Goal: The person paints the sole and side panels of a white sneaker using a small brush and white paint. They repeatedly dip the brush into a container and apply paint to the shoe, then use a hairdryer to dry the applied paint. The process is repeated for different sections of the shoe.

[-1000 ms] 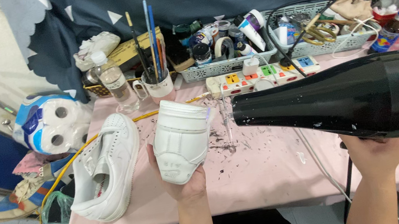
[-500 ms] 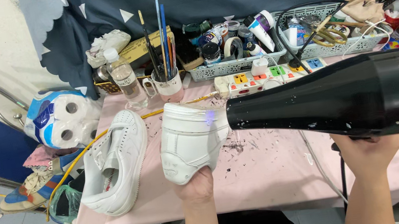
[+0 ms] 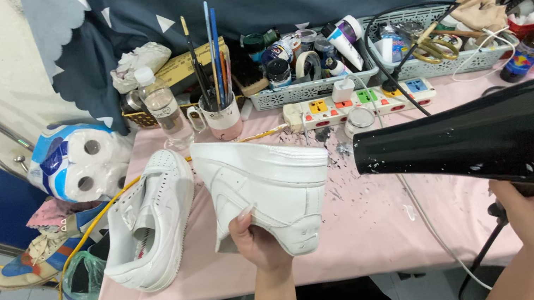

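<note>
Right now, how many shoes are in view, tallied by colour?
White shoes: 2, one held up in the left hand (held shoe), one lying on the pink table (lying shoe).
Blue, orange and white shoes: 1, below the table's left end.
Total: 3

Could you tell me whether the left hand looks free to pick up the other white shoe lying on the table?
Probably not: the left hand grips a white shoe, though the second shoe lies unobstructed beside it.
</note>
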